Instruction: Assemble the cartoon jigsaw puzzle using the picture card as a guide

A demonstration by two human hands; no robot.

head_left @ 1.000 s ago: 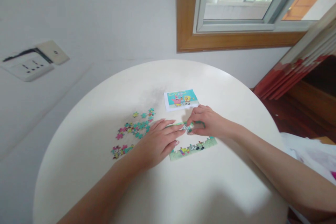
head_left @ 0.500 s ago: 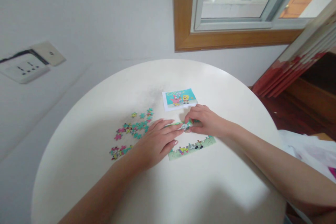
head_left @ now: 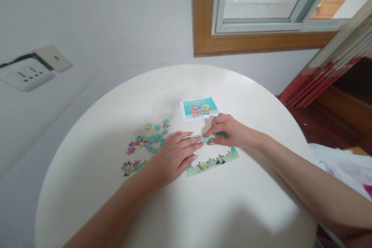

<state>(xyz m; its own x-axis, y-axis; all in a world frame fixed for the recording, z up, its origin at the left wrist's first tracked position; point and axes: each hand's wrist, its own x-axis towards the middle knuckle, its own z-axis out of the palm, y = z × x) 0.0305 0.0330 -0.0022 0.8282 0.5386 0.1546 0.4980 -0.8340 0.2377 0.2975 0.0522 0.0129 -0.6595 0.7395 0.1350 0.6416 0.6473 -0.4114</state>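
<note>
A partly built jigsaw frame (head_left: 213,161) lies on the round white table (head_left: 180,209), its green lower edge showing cartoon figures. My left hand (head_left: 173,157) rests flat on the frame's left side, fingers stretched out toward the top edge. My right hand (head_left: 229,131) is curled over the frame's top edge, fingertips pinching a small puzzle piece (head_left: 205,140) right where the left fingertips end. A loose scatter of pink, teal and yellow puzzle pieces (head_left: 147,143) lies left of my left hand. A small reference picture card (head_left: 198,109) sits just beyond my right hand.
The table stands against a white wall with a power socket (head_left: 27,75) at the left. A wood-framed window (head_left: 261,11) is behind the table. Red and cream curtain folds (head_left: 328,69) hang at the right, with a dark wooden floor below and white cloth (head_left: 343,170) near my right arm.
Hardly anything has moved. My right hand's fingers have shifted slightly on the piece at the frame's top edge; the left hand stays flat in place.
</note>
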